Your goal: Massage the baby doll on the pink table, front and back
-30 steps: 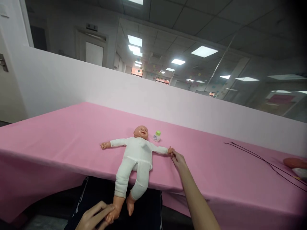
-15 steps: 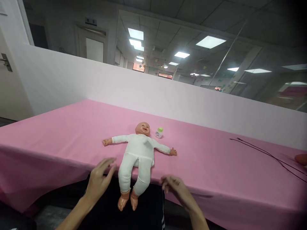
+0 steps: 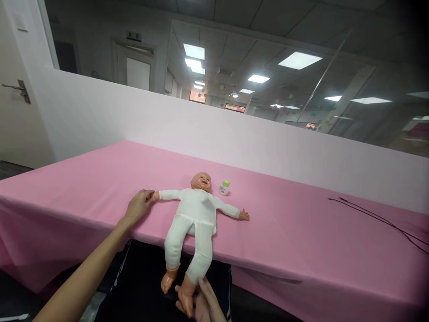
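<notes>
A baby doll (image 3: pixel 196 208) in a white outfit lies on its back on a pink-covered table (image 3: pixel 284 232), its legs hanging over the front edge. My left hand (image 3: pixel 138 206) is closed around the doll's hand on the left side, mostly hiding it. Low in the view, my right hand (image 3: pixel 204 304) holds the doll's foot on the right from behind and beside it, fingers curled around the heel. The other foot (image 3: pixel 169 280) hangs free. Beside the doll's head stands a small clear bottle (image 3: pixel 224 188) with a green cap.
Thin black cables (image 3: pixel 378 217) lie across the right part of the table. Behind the table runs a low white wall (image 3: pixel 234 134) with glass above it. A door (image 3: pixel 20 98) with a handle is at the far left. My dark trousers show beneath the table edge.
My left hand has moved up and taken hold of the doll's hand. My right hand has gone down and left to the doll's foot. That leg has shifted slightly; the view has tilted a little.
</notes>
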`<state>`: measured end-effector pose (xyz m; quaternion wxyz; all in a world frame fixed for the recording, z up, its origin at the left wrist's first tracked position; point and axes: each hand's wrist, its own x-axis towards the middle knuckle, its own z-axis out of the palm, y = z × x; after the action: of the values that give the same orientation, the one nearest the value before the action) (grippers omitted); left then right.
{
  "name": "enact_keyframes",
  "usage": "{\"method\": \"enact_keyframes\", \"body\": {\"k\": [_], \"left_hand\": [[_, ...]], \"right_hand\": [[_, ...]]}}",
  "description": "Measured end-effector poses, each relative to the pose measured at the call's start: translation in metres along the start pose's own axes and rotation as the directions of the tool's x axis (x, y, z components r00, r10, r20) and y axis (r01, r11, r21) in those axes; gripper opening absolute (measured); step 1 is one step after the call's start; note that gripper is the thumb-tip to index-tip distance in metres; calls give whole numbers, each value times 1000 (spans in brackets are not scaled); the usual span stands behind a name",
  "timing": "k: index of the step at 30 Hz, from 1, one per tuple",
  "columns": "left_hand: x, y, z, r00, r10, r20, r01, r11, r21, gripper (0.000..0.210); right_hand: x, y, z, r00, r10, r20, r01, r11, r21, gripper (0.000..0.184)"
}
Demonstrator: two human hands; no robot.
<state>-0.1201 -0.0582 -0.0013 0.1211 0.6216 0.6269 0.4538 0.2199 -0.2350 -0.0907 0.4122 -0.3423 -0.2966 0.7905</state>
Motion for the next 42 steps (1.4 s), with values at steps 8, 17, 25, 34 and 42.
{"method": "enact_keyframes", "body": {"k": [8,17,25,34,42], "left_hand": [[16,39,38,934,-343,-97,141,606,-783,48],[23,110,74,984,-120,-130,-41,562,-826,26],[21,117,96,992,40,116,40,789,-613,26],[18,59,39,934,-354,-52,130,472,-872,42],[13,102,65,995,-86,-54,7,589,-808,30]], "right_hand": [[-43,-36,-26,897,-403,-180,369,909,-193,74],[-34,-97,25,580,-800,-156,652,571,-499,56],[67,-168,69,740,-672,27,582,619,-527,56],[-15,-122,-12,833,-500,238,552,774,-311,43],[-10,-115,0,832,-519,196,549,716,-432,47]]}}
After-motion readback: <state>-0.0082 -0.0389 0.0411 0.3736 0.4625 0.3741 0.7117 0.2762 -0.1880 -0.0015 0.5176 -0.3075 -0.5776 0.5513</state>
